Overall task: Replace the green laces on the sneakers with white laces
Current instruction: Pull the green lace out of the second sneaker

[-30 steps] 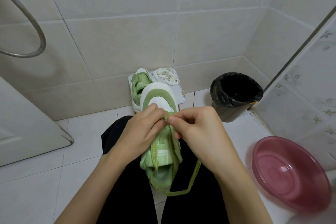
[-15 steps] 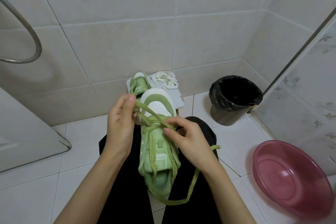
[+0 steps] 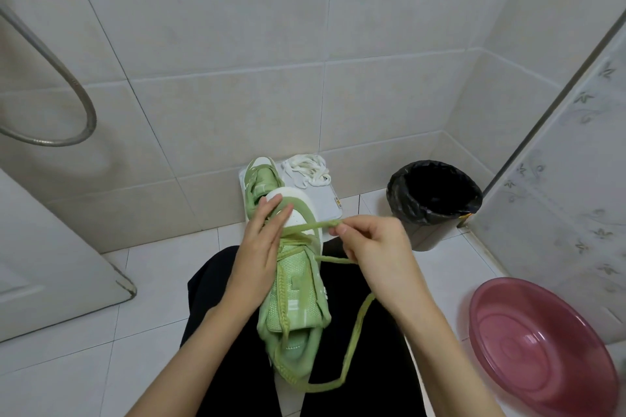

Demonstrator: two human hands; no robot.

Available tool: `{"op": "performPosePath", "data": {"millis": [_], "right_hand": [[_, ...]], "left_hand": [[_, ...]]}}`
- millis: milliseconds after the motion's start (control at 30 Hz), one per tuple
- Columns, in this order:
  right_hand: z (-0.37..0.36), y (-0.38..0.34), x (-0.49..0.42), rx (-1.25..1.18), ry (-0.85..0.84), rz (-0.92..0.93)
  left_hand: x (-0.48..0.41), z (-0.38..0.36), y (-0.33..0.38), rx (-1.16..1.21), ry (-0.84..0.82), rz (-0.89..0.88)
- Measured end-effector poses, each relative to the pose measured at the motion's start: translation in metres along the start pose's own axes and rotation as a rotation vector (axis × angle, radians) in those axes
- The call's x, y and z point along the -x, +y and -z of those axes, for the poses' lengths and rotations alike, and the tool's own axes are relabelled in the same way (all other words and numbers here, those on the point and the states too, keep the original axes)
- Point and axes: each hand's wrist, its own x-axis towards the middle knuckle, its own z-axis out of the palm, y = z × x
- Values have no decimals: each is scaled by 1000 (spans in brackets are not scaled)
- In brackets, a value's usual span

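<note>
a pink basin (image 3: 542, 345) sits on the floor at the right, and a black-lined bin (image 3: 435, 193) stands by the wall. a green sneaker (image 3: 294, 298) lies along the person's lap, toe pointing away. the left hand (image 3: 261, 247) rests flat against the sneaker's left side near the toe, fingers (image 3: 274, 213) straight and released, holding nothing. the right hand (image 3: 372, 247) is raised just right of the toe, its thumb and forefinger clenched in a pinch on the green lace (image 3: 311, 225), which runs taut from the upper eyelets. the rest of the lace loops under this hand and round the heel. a second sneaker (image 3: 261, 183) and a heap of white laces (image 3: 306, 169) lie on a white board (image 3: 327, 203) against the wall. a small yellow label (image 3: 337, 201) on the board is too small to read.
</note>
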Motion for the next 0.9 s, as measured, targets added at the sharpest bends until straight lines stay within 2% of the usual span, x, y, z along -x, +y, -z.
{"op": "performPosePath", "data": {"millis": [67,200,267,400,500,667,767,900], "right_hand": [[6,-7,-2,140,-46,68],[-2,3,-7,262,-115,46],[-10,15,-6,248,-147,39],[-22,29,-3,123,-197,54],[-22,36,-6,117,-218,33],[-15,47,-7,159,-166,99],[-18,49,-10,229,-187,150],[-17,53,-17,341,55,-9]], "left_hand": [[0,1,1,25,-9,15],[2,6,5,279,-40,139],[4,8,9,365,-74,173],[4,-1,15,234,-66,136],[0,-6,15,219,-25,151],[-5,-8,11,279,16,211],[-6,-12,18,214,10,203],[4,-7,19,96,75,192]]}}
